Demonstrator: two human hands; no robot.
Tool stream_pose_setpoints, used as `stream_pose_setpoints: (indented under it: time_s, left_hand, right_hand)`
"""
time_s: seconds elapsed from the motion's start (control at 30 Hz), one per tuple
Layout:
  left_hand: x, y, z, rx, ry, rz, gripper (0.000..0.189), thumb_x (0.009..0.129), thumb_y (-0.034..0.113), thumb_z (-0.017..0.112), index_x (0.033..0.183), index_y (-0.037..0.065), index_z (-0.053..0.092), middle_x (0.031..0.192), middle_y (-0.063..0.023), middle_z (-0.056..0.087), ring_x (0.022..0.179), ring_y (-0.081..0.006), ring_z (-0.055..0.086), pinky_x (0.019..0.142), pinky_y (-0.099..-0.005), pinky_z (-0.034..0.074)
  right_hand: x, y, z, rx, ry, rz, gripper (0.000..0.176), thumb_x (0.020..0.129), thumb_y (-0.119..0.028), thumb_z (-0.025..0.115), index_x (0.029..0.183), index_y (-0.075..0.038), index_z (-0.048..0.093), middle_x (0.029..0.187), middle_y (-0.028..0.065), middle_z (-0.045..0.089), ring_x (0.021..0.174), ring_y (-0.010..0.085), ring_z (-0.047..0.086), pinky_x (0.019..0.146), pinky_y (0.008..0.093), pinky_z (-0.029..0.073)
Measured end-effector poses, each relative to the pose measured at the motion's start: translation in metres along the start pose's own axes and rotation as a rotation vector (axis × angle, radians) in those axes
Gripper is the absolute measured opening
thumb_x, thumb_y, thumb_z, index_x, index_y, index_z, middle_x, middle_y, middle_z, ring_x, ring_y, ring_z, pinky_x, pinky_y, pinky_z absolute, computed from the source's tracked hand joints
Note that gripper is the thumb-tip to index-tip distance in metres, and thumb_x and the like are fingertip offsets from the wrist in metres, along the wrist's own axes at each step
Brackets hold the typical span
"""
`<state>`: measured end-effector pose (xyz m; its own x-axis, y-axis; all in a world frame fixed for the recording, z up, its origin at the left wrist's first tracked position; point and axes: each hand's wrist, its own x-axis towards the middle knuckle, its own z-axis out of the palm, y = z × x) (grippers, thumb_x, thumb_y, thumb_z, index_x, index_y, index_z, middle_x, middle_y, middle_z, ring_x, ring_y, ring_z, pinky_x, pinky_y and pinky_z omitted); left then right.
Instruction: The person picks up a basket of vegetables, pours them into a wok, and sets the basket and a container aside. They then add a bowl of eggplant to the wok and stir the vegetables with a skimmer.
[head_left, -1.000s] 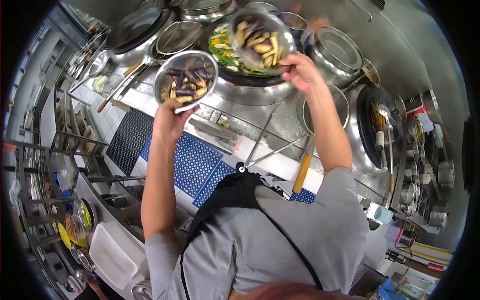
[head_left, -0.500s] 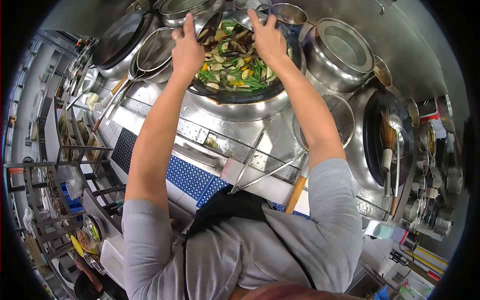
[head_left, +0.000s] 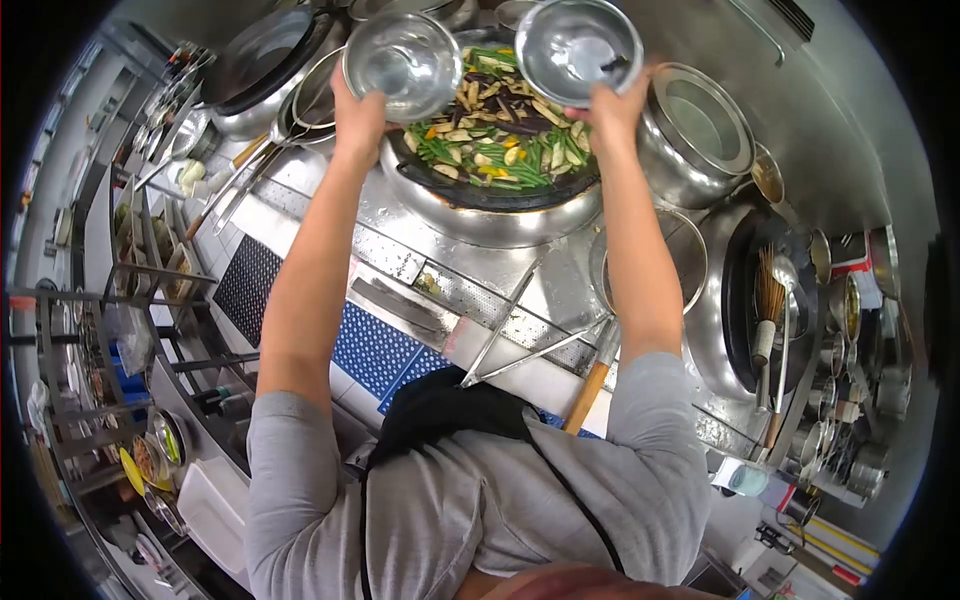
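My left hand (head_left: 358,118) grips a metal bowl (head_left: 403,66) by its lower left edge, over the left side of the wok. In my right hand (head_left: 617,108) is a second metal bowl (head_left: 572,50), held by its lower right edge, with a small dark scrap inside. Both bowls show their shiny insides to me. Below and between them lies the large wok (head_left: 500,203), full of green beans, yellow pieces, sliced pale vegetables and dark-skinned eggplant strips (head_left: 512,108). Neither hand touches the food.
A steel pot (head_left: 700,125) stands right of the wok, and a second wok (head_left: 740,290) holds a bamboo brush (head_left: 768,300) and a ladle. A round strainer (head_left: 655,262) with a wooden handle lies in front. More strainers and a dark wok (head_left: 262,60) are at left.
The two bowls, tipped down at the wok before, are now lifted and turned with their insides facing me. My hands have moved apart slightly, and more eggplant strips lie visible on the food.
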<state>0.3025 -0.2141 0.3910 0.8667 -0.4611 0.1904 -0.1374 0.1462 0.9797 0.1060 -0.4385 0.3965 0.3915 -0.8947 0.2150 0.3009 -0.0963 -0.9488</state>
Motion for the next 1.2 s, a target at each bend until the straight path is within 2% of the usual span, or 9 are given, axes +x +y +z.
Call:
stream_pose_setpoints:
  time_s: [0.33, 0.37, 0.5, 0.6, 0.63, 0.83, 1.03, 1.17, 1.2]
  left_hand:
    - [-0.136, -0.003, -0.120, -0.085, 0.026, -0.350, 0.057, 0.102, 0.047, 0.040, 0.142, 0.005, 0.035, 0.118, -0.0156, 0.061, 0.088, -0.0252, 0.070, 0.059, -0.0368, 0.062]
    - [-0.151, 0.002, -0.133, -0.104, 0.021, -0.358, 0.057, 0.102, 0.048, 0.040, 0.142, 0.008, 0.034, 0.120, -0.0161, 0.059, 0.087, -0.0253, 0.069, 0.058, -0.0373, 0.062]
    - [-0.201, 0.017, -0.169, -0.132, 0.062, -0.309, 0.062, 0.101, 0.052, 0.038, 0.146, 0.010, 0.027, 0.127, -0.0175, 0.052, 0.090, -0.0258, 0.068, 0.056, -0.0356, 0.061]
    - [-0.224, 0.015, -0.184, -0.086, 0.056, -0.264, 0.064, 0.102, 0.053, 0.036, 0.149, 0.013, 0.022, 0.127, -0.0177, 0.050, 0.092, -0.0242, 0.066, 0.051, -0.0320, 0.060]
    - [-0.229, 0.011, -0.186, -0.104, 0.073, -0.257, 0.062, 0.102, 0.048, 0.041, 0.149, 0.012, 0.022, 0.127, -0.0177, 0.050, 0.091, -0.0240, 0.066, 0.050, -0.0319, 0.060]
    - [-0.246, 0.006, -0.170, -0.048, 0.088, -0.157, 0.072, 0.083, 0.001, 0.055, 0.147, 0.011, 0.023, 0.125, -0.0186, 0.052, 0.092, -0.0256, 0.065, 0.052, -0.0316, 0.059]
    - [-0.245, 0.010, -0.156, -0.090, 0.138, -0.254, 0.066, 0.076, -0.007, 0.050, 0.139, 0.004, 0.032, 0.115, -0.0164, 0.057, 0.088, -0.0265, 0.067, 0.059, -0.0336, 0.061]
    - [-0.233, -0.002, -0.169, -0.208, 0.135, -0.428, 0.062, 0.079, -0.007, 0.049, 0.138, 0.002, 0.034, 0.116, -0.0204, 0.058, 0.093, -0.0306, 0.067, 0.068, -0.0425, 0.064]
    - [-0.234, -0.006, -0.174, -0.253, 0.244, -0.455, 0.061, 0.079, -0.005, 0.050, 0.138, 0.000, 0.033, 0.117, -0.0215, 0.057, 0.096, -0.0325, 0.066, 0.065, -0.0416, 0.064]
  right_hand:
    - [-0.146, -0.019, 0.059, 0.016, -0.361, 0.364, 0.032, 0.095, -0.019, 0.056, 0.118, 0.003, 0.053, 0.090, 0.0161, 0.068, 0.066, 0.0235, 0.069, 0.040, 0.0353, 0.054]
    - [-0.159, -0.016, 0.071, -0.028, -0.412, 0.364, 0.030, 0.095, -0.017, 0.057, 0.117, 0.003, 0.056, 0.092, 0.0121, 0.068, 0.073, 0.0197, 0.068, 0.053, 0.0336, 0.055]
    - [-0.199, 0.005, 0.111, -0.204, -0.513, 0.005, 0.024, 0.092, -0.015, 0.060, 0.109, 0.002, 0.063, 0.089, 0.0065, 0.067, 0.082, 0.0138, 0.057, 0.078, 0.0301, 0.046]
    - [-0.222, 0.010, 0.131, -0.570, -0.604, -0.149, 0.028, 0.087, -0.024, 0.065, 0.100, 0.001, 0.066, 0.086, 0.0177, 0.070, 0.080, 0.0284, 0.067, 0.076, 0.0387, 0.050]
    - [-0.231, 0.006, 0.139, -0.715, -0.659, -0.267, 0.031, 0.086, -0.028, 0.065, 0.097, 0.001, 0.066, 0.087, 0.0224, 0.069, 0.083, 0.0377, 0.068, 0.077, 0.0448, 0.051]
    - [-0.270, 0.000, 0.166, -1.246, -0.561, -0.555, 0.077, 0.071, -0.051, 0.080, 0.118, -0.002, 0.045, 0.097, 0.0267, 0.064, 0.078, 0.0428, 0.068, 0.068, 0.0487, 0.055]
    - [-0.258, 0.029, 0.162, -1.390, -0.522, -0.740, 0.043, 0.081, -0.022, 0.071, 0.112, 0.000, 0.051, 0.090, 0.0237, 0.065, 0.074, 0.0396, 0.069, 0.062, 0.0468, 0.056]
    - [-0.226, 0.036, 0.140, -1.155, -0.442, -1.199, 0.021, 0.087, -0.008, 0.055, 0.106, -0.001, 0.060, 0.080, 0.0149, 0.068, 0.061, 0.0313, 0.067, 0.052, 0.0420, 0.055]
    - [-0.220, 0.022, 0.137, -1.455, -0.565, -1.000, 0.035, 0.088, -0.024, 0.059, 0.114, 0.000, 0.059, 0.083, 0.0145, 0.068, 0.063, 0.0291, 0.067, 0.057, 0.0423, 0.055]
